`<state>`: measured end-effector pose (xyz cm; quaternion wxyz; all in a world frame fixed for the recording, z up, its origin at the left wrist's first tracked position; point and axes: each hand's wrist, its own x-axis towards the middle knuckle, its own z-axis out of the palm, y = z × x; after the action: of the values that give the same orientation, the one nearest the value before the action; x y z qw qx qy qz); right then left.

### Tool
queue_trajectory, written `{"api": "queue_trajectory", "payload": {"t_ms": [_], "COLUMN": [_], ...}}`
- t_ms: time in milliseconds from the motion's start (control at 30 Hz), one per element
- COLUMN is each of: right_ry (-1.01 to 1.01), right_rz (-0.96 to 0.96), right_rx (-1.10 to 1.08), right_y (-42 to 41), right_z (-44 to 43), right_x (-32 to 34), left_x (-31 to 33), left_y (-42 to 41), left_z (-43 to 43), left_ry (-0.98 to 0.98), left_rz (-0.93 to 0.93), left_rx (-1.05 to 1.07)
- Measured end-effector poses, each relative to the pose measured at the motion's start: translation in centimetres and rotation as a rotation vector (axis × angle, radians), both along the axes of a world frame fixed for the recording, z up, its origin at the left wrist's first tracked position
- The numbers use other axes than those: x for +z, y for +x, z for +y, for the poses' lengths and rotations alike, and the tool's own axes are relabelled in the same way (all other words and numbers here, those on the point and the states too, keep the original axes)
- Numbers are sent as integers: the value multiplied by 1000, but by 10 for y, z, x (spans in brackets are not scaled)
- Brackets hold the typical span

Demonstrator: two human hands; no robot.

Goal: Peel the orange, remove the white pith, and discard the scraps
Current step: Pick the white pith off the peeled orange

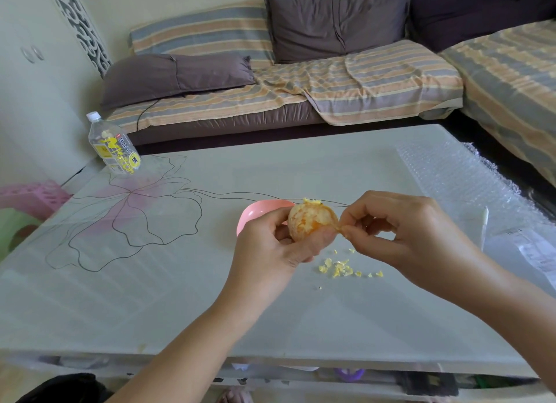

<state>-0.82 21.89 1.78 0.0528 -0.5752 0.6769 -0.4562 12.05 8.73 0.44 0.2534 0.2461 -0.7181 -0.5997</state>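
Note:
A peeled orange (310,220) with patches of pale pith sits in my left hand (270,252), whose fingers and thumb curl round it above the table. My right hand (403,237) is just to its right and pinches a thin strip of pith (339,228) that still hangs on the fruit's side. Several small yellow pith scraps (343,267) lie on the table below the hands. A pink bowl (255,214) stands behind my left hand, partly hidden by it.
The glass table (150,297) has a flower drawing at its left. A plastic bottle (115,147) with a yellow label stands at the far left corner. Bubble wrap (469,186) and a paper sheet (535,252) lie at the right. A striped sofa is behind.

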Motion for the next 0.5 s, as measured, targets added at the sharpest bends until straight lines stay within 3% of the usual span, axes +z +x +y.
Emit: {"api": "queue_trajectory", "payload": {"t_ms": [267, 500], "right_ry": [136, 195], "right_rz": [14, -14], "right_rx": [48, -200], "right_y": [1, -15], "right_z": [1, -9], "right_x": [-4, -14], "left_x": [2, -8], "left_y": [5, 8], "left_z": [-7, -16], "left_ry": [169, 166], "left_rz": [29, 27], "left_rx": [32, -23]}}
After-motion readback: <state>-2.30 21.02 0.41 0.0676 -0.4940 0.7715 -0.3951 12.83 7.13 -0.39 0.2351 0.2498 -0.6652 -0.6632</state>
